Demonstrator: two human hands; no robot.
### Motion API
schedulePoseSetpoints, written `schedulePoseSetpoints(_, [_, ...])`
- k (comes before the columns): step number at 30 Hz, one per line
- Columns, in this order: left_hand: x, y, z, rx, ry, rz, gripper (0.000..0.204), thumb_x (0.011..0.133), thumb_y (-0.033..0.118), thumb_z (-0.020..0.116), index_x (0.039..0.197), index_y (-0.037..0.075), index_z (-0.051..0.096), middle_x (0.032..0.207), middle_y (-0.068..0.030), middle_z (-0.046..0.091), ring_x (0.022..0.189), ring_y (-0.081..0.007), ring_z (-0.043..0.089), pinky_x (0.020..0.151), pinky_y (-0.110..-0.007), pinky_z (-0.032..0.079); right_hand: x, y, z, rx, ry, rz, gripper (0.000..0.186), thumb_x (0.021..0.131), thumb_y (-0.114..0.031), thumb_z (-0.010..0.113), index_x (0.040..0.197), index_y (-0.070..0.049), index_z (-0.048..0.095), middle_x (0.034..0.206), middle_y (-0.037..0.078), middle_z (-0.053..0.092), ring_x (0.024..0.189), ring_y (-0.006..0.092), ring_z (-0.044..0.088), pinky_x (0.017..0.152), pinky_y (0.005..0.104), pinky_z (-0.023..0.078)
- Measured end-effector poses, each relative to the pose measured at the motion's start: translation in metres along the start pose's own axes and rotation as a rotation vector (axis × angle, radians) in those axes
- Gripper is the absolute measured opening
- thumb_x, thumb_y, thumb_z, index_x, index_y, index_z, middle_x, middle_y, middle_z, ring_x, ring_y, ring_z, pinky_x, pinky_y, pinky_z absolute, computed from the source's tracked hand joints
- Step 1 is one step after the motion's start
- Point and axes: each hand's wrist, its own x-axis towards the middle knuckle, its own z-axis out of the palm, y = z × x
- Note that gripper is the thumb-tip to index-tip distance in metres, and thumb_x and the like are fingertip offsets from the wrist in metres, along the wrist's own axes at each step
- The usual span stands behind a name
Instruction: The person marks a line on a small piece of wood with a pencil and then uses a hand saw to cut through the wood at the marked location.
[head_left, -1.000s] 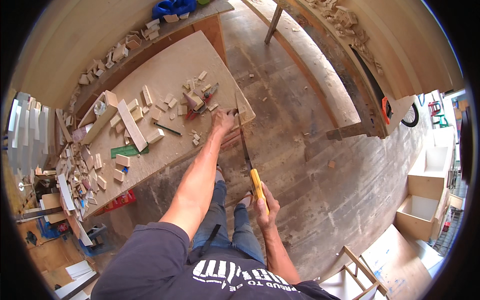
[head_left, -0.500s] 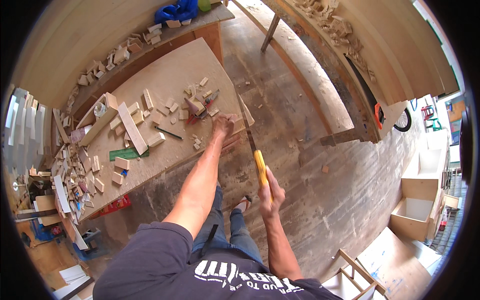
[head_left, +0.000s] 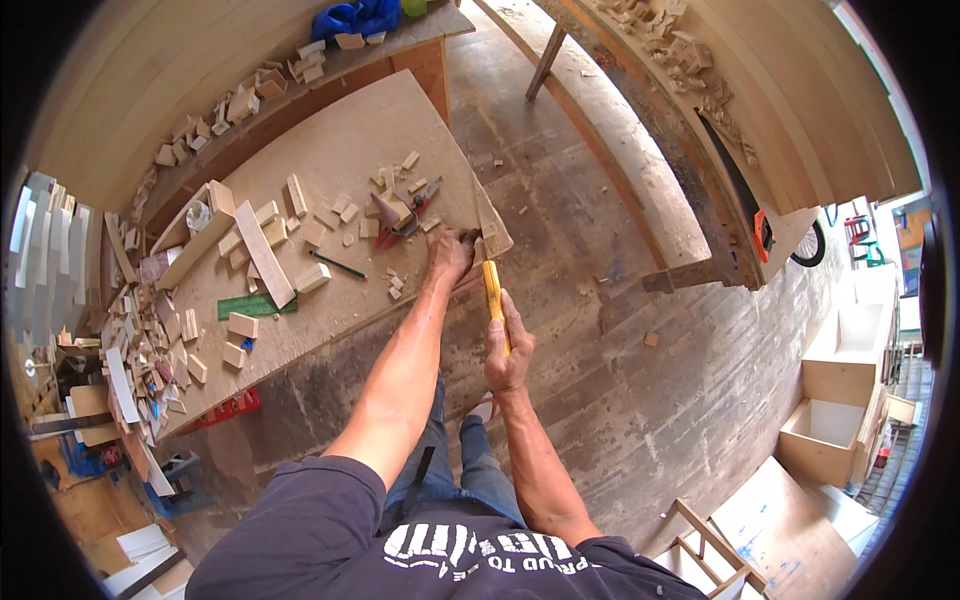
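My right hand (head_left: pixel 509 345) is wrapped round the yellow handle of a hand saw (head_left: pixel 493 300). Its thin blade points away from me, lying across a light piece of wood (head_left: pixel 497 232) at the right corner of the plywood work table (head_left: pixel 400 110). On that corner, just left of the blade, my left hand (head_left: pixel 453 254) is closed with its fingers curled down against the wood; the fingertips are partly hidden. Just beyond it lie a red-and-dark tool (head_left: pixel 397 219) and small wood offcuts (head_left: pixel 395 285). A dark green pencil (head_left: pixel 338 265) rests farther left.
Wood blocks, a long board (head_left: pixel 265 255) and a green flat piece (head_left: pixel 257 306) cover the table's left part. A second saw with an orange handle (head_left: pixel 762 236) lies on the bench at right. Wooden boxes (head_left: pixel 825 430) stand on the floor at far right.
My right hand and the saw have moved left and slightly forward, bringing the handle close to the table corner. My left hand stays at the corner, its fingers turned slightly downward.
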Motion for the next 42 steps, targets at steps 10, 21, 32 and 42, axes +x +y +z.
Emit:
schedulePoseSetpoints(10, [-0.002, -0.002, 0.001, 0.011, 0.03, 0.003, 0.03, 0.095, 0.029, 0.054, 0.103, 0.009, 0.075, 0.099, -0.0211, 0.07, 0.103, -0.0364, 0.063, 0.095, -0.045, 0.043, -0.055, 0.019, -0.032, -0.026, -0.095, -0.009, 0.05, 0.09, -0.009, 0.053, 0.138, 0.004, 0.053, 0.069, 0.012, 0.06, 0.057, 0.0153, 0.059, 0.057, 0.0295, 0.047])
schedulePoseSetpoints(21, [0.002, -0.016, 0.006, -0.089, 0.005, 0.0, 0.034, 0.096, 0.035, 0.053, 0.101, 0.01, 0.076, 0.1, -0.0189, 0.069, 0.11, -0.0323, 0.058, 0.101, -0.047, 0.037, -0.127, -0.039, -0.105, -0.14, -0.044, -0.057, 0.049, 0.094, -0.017, 0.051, 0.134, 0.01, 0.054, 0.074, 0.008, 0.067, 0.057, 0.0095, 0.057, 0.055, 0.0231, 0.046])
schedulePoseSetpoints(32, [0.002, -0.007, 0.0, -0.078, -0.027, 0.017, 0.042, 0.098, 0.04, 0.051, 0.1, 0.006, 0.075, 0.102, -0.0216, 0.069, 0.109, -0.0353, 0.059, 0.102, -0.046, 0.035, 0.0, -0.004, -0.016, -0.038, -0.016, -0.032, 0.045, 0.095, -0.012, 0.055, 0.137, 0.003, 0.054, 0.068, 0.005, 0.055, 0.059, 0.0101, 0.055, 0.059, 0.0255, 0.045])
schedulePoseSetpoints(42, [-0.009, 0.008, 0.001, 0.007, 0.033, 0.038, 0.04, 0.098, 0.037, 0.051, 0.096, 0.005, 0.075, 0.096, -0.0219, 0.07, 0.109, -0.0367, 0.059, 0.099, -0.047, 0.035, -0.003, -0.001, 0.0, -0.052, -0.004, -0.034, 0.045, 0.095, -0.012, 0.054, 0.137, 0.003, 0.054, 0.067, 0.007, 0.054, 0.06, 0.0106, 0.054, 0.058, 0.0278, 0.044])
